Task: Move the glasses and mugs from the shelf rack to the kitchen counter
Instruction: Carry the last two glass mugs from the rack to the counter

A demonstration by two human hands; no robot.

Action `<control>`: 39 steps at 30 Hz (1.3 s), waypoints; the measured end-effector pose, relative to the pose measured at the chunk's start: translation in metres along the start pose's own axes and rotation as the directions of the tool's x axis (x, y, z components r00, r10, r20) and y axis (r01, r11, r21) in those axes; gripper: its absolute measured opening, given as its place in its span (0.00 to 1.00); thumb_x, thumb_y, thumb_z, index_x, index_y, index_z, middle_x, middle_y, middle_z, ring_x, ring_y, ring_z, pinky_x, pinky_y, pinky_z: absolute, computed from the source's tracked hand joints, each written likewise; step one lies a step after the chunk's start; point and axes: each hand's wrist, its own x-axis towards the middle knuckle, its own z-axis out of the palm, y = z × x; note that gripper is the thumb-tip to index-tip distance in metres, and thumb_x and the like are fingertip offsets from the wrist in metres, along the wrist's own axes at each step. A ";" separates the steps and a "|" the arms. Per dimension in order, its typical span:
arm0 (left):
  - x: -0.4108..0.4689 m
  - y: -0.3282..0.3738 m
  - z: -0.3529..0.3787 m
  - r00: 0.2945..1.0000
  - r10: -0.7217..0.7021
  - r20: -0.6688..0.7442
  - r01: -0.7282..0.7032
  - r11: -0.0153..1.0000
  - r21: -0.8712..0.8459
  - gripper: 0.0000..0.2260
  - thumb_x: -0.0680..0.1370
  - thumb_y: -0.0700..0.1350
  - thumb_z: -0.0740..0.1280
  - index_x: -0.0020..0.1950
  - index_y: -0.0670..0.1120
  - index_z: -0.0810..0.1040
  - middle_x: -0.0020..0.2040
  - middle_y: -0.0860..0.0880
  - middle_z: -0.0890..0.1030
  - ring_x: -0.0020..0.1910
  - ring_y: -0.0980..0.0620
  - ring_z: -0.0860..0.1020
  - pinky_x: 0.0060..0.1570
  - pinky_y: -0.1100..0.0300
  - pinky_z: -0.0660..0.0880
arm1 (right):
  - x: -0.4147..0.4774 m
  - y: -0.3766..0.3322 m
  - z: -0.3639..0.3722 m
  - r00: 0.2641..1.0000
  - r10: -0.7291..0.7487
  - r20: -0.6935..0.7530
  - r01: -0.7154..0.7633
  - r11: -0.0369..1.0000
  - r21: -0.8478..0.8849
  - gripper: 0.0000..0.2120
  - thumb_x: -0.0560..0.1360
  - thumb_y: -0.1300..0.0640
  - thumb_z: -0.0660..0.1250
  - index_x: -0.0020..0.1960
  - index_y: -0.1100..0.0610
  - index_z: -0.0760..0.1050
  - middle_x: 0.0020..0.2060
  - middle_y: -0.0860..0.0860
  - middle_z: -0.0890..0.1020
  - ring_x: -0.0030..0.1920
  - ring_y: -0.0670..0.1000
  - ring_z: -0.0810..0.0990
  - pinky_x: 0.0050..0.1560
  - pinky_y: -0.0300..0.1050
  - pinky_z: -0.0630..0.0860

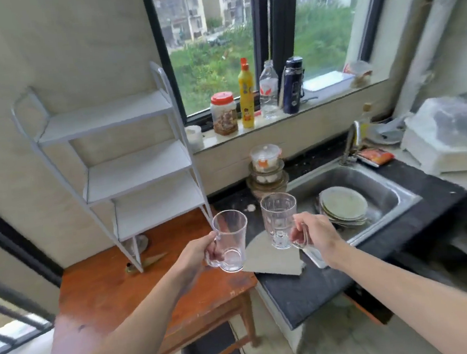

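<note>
both clear glass mugs hang over the dark stone worktop (300, 293) edge, the steel sink (376, 188) at 2 o'clock. left hand (197, 254) fingers clench the plain clear glass mug (231, 238) handle; right hand (314, 231) fingers clench the ribbed clear glass mug (279, 219) handle.

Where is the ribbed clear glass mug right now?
The ribbed clear glass mug is held by its handle in the right hand, right of centre in the head view, just left of the steel sink.
</note>
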 end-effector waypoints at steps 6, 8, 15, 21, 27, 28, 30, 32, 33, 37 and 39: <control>0.017 0.046 0.130 0.968 0.022 0.251 -0.036 0.998 0.051 0.18 0.81 0.54 0.58 0.37 0.44 0.74 0.35 0.44 0.79 0.36 0.49 0.76 0.49 0.51 0.71 | -0.049 0.001 -0.139 0.952 0.002 -0.305 0.009 0.999 0.034 0.18 0.74 0.59 0.62 0.25 0.55 0.70 0.26 0.57 0.81 0.28 0.51 0.74 0.34 0.45 0.70; 0.024 0.060 0.179 0.943 0.019 0.332 -0.050 0.995 0.086 0.18 0.81 0.54 0.58 0.36 0.45 0.73 0.34 0.45 0.79 0.36 0.50 0.76 0.50 0.52 0.70 | -0.065 0.003 -0.188 0.926 -0.010 -0.378 0.021 0.999 0.027 0.18 0.74 0.57 0.62 0.26 0.56 0.70 0.27 0.58 0.81 0.28 0.51 0.73 0.34 0.45 0.69; 0.042 0.096 0.401 0.842 -0.006 0.539 -0.078 0.988 0.134 0.15 0.80 0.53 0.60 0.38 0.45 0.72 0.33 0.46 0.78 0.33 0.52 0.77 0.45 0.55 0.70 | -0.129 0.022 -0.375 0.808 -0.031 -0.588 0.045 0.999 0.010 0.21 0.75 0.58 0.61 0.23 0.53 0.69 0.27 0.57 0.81 0.26 0.48 0.74 0.35 0.47 0.68; 0.025 0.115 0.579 0.705 -0.058 0.707 -0.074 0.985 0.154 0.14 0.79 0.53 0.61 0.41 0.46 0.77 0.35 0.47 0.78 0.39 0.48 0.78 0.52 0.50 0.73 | -0.195 0.029 -0.519 0.639 -0.027 -0.769 0.071 0.997 0.024 0.20 0.73 0.57 0.62 0.22 0.53 0.71 0.25 0.56 0.80 0.25 0.47 0.75 0.33 0.46 0.67; 0.022 0.135 0.723 0.535 -0.129 0.835 -0.129 0.964 0.233 0.17 0.81 0.55 0.57 0.41 0.44 0.75 0.35 0.45 0.79 0.40 0.47 0.78 0.59 0.47 0.72 | -0.244 0.042 -0.623 0.451 0.026 -0.892 0.101 0.992 0.081 0.21 0.76 0.59 0.62 0.24 0.53 0.70 0.26 0.57 0.81 0.24 0.46 0.74 0.32 0.46 0.66; 0.023 0.138 0.746 0.512 -0.143 0.847 -0.139 0.959 0.246 0.19 0.81 0.55 0.57 0.37 0.45 0.75 0.34 0.45 0.80 0.38 0.48 0.78 0.56 0.48 0.73 | -0.248 0.046 -0.638 0.426 0.040 -0.904 0.107 0.990 0.095 0.21 0.77 0.59 0.61 0.25 0.54 0.70 0.26 0.57 0.80 0.24 0.46 0.74 0.32 0.46 0.66; 0.028 0.143 0.793 0.460 -0.164 0.873 -0.149 0.955 0.258 0.20 0.80 0.55 0.58 0.36 0.45 0.76 0.34 0.45 0.80 0.37 0.48 0.78 0.52 0.50 0.73 | -0.254 0.053 -0.668 0.371 0.067 -0.926 0.120 0.986 0.119 0.21 0.77 0.61 0.61 0.25 0.56 0.69 0.25 0.57 0.80 0.23 0.46 0.74 0.31 0.45 0.65; 0.034 0.151 0.839 0.392 -0.185 0.901 -0.174 0.947 0.270 0.19 0.81 0.55 0.57 0.40 0.43 0.76 0.38 0.42 0.79 0.39 0.47 0.77 0.52 0.51 0.75 | -0.258 0.057 -0.698 0.311 0.078 -0.947 0.126 0.984 0.123 0.20 0.77 0.61 0.61 0.26 0.57 0.68 0.25 0.56 0.80 0.23 0.47 0.73 0.31 0.46 0.65; 0.036 0.155 0.863 0.372 -0.192 0.908 -0.198 0.940 0.279 0.19 0.81 0.55 0.58 0.39 0.42 0.76 0.39 0.41 0.78 0.40 0.46 0.77 0.52 0.51 0.76 | -0.259 0.058 -0.713 0.275 0.081 -0.958 0.128 0.985 0.120 0.19 0.76 0.61 0.61 0.26 0.56 0.69 0.25 0.56 0.80 0.23 0.47 0.73 0.32 0.46 0.66; 0.044 0.179 0.952 0.314 -0.220 0.924 -0.341 0.882 0.326 0.23 0.81 0.54 0.58 0.31 0.42 0.75 0.39 0.41 0.79 0.41 0.46 0.77 0.54 0.50 0.75 | -0.266 0.056 -0.771 0.143 0.122 -0.982 0.154 0.977 0.144 0.21 0.75 0.60 0.61 0.24 0.53 0.69 0.26 0.56 0.80 0.31 0.53 0.74 0.35 0.47 0.67; 0.043 0.191 0.995 0.266 -0.237 0.934 -0.389 0.861 0.329 0.23 0.81 0.55 0.57 0.35 0.40 0.76 0.39 0.39 0.79 0.42 0.44 0.77 0.56 0.48 0.75 | -0.273 0.053 -0.796 0.078 0.149 -0.986 0.168 0.973 0.160 0.21 0.76 0.60 0.61 0.24 0.53 0.69 0.26 0.56 0.80 0.34 0.55 0.74 0.37 0.49 0.67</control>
